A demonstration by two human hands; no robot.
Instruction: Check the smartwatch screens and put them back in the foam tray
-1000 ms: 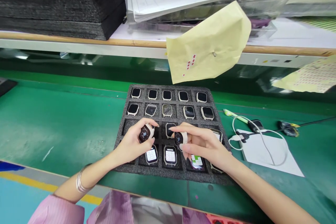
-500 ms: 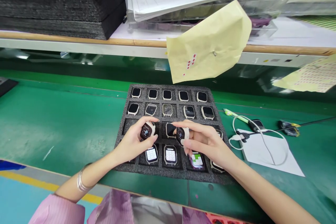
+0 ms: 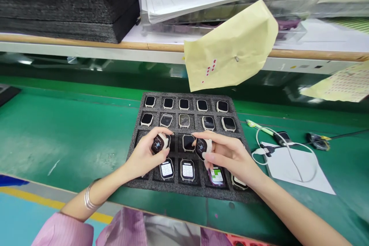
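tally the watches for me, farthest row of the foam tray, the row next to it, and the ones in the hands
Farthest-row watches in the foam tray: 5
Second-row watches: 5
Left-held watch, in the left hand: 1
Right-held watch, in the right hand: 1
Total: 12

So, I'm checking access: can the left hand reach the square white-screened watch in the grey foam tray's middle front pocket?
Probably, once freed: the left hand holds a pale-cased, black-faced square watch, but nothing covers the white-screened watch.
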